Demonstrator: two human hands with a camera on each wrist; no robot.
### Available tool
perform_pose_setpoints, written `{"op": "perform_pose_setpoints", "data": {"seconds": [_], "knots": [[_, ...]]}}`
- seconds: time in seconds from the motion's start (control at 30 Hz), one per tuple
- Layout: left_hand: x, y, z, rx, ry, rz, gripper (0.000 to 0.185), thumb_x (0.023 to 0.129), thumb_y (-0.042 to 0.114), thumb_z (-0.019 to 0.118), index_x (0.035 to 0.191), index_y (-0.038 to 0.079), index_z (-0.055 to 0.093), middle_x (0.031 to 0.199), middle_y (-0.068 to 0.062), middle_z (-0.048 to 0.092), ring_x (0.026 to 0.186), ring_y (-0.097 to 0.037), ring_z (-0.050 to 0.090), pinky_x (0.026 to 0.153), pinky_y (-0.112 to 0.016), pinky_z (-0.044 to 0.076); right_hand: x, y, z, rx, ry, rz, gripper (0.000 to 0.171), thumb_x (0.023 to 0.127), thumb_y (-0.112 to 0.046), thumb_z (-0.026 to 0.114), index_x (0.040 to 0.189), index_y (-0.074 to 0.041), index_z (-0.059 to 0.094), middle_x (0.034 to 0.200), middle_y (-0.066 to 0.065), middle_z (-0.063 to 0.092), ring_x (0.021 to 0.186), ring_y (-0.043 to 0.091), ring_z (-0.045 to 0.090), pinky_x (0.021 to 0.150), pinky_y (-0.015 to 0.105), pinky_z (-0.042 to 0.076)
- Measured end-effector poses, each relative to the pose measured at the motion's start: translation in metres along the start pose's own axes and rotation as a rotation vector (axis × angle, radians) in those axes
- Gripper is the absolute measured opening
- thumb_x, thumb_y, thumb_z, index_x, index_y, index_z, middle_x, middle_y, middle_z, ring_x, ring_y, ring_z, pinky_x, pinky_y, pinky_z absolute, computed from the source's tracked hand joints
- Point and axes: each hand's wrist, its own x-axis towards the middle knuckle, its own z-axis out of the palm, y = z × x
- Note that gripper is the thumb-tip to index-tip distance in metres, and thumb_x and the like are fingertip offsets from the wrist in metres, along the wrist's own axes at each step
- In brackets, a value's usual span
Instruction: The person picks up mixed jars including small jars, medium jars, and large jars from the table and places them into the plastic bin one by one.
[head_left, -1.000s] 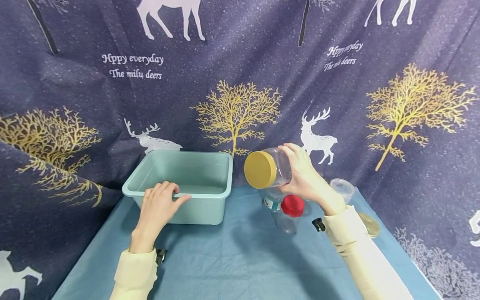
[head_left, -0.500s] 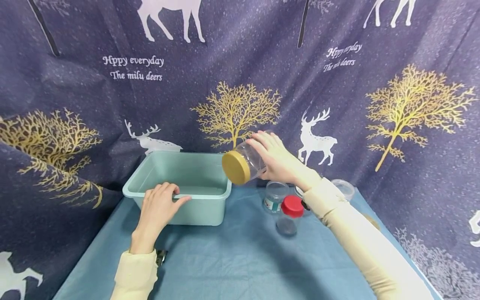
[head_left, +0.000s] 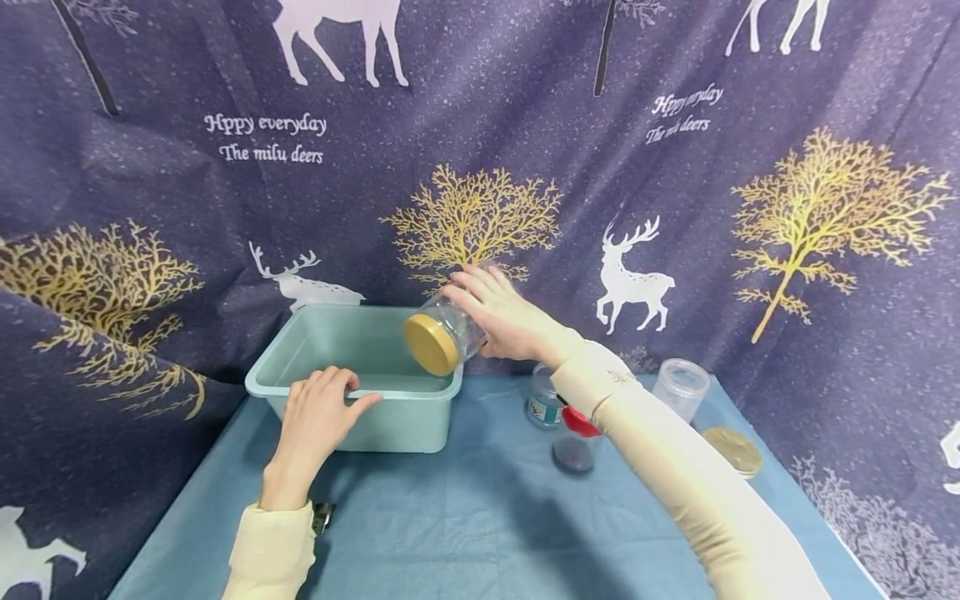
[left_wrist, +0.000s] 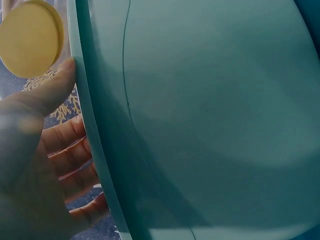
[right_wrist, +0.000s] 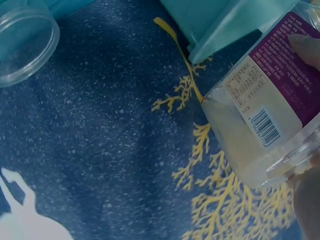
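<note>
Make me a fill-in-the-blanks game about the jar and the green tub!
1. The right hand holds a clear jar with a ____ lid.
2. The left hand grips the rim of the green ____.
3. The jar is held ____ the tub, not resting inside it.
4. On the blue cloth, a small jar has a ____ lid.

Missing words: yellow; tub; above; red

The right sleeve [head_left: 675,467] hides most of the red-lidded jar [head_left: 576,433] near the table's right edge. In the right wrist view, the jar label's [right_wrist: 280,95] print is unreadable.
</note>
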Motion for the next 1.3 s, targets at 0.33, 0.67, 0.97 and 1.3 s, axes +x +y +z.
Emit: {"op": "perform_pose_setpoints", "data": {"seconds": [0.33, 0.67, 0.97, 1.3], "knots": [[0.0, 0.003, 0.001, 0.006, 0.028, 0.017, 0.04, 0.08, 0.044, 0.078, 0.089, 0.009, 0.062, 0.087, -0.007, 0.06, 0.082, -0.033, 0.057, 0.077, -0.049, 0.036, 0.015, -0.011, 0.017, -0.139, -0.128, -0.044, 0.108, 0.058, -0.026, 0.093, 0.148, -0.01, 0.034, 0.151, 0.018, 0.032, 0.143, 0.037, 0.022, 0.113, 0.055, 0.014], [-0.001, 0.001, 0.0, 0.011, 0.03, 0.02, 0.04, 0.08, 0.044, 0.079, 0.089, 0.009, 0.063, 0.086, -0.007, 0.06, 0.082, -0.033, 0.058, 0.076, -0.05, 0.037, 0.031, -0.02, 0.039, -0.156, -0.163, -0.039, 0.108, 0.065, -0.033, 0.092, 0.152, -0.012, 0.03, 0.157, 0.016, 0.025, 0.146, 0.035, 0.014, 0.115, 0.052, 0.012], [-0.001, -0.001, -0.001, 0.007, 0.044, 0.028, 0.038, 0.08, 0.042, 0.079, 0.088, 0.009, 0.062, 0.085, -0.007, 0.06, 0.082, -0.034, 0.058, 0.076, -0.05, 0.037, 0.043, -0.023, 0.05, -0.128, -0.221, -0.035, 0.103, 0.072, -0.023, 0.087, 0.154, -0.014, 0.025, 0.16, 0.012, 0.017, 0.148, 0.033, 0.009, 0.116, 0.05, 0.009], [0.0, 0.002, -0.001, 0.017, 0.036, 0.028, 0.038, 0.081, 0.042, 0.078, 0.088, 0.008, 0.062, 0.087, -0.008, 0.061, 0.083, -0.035, 0.058, 0.077, -0.051, 0.038, 0.052, -0.029, 0.056, -0.121, -0.318, -0.066, 0.096, 0.081, -0.011, 0.079, 0.156, -0.017, 0.02, 0.163, 0.007, 0.008, 0.148, 0.029, 0.0, 0.116, 0.046, 0.007]]}}
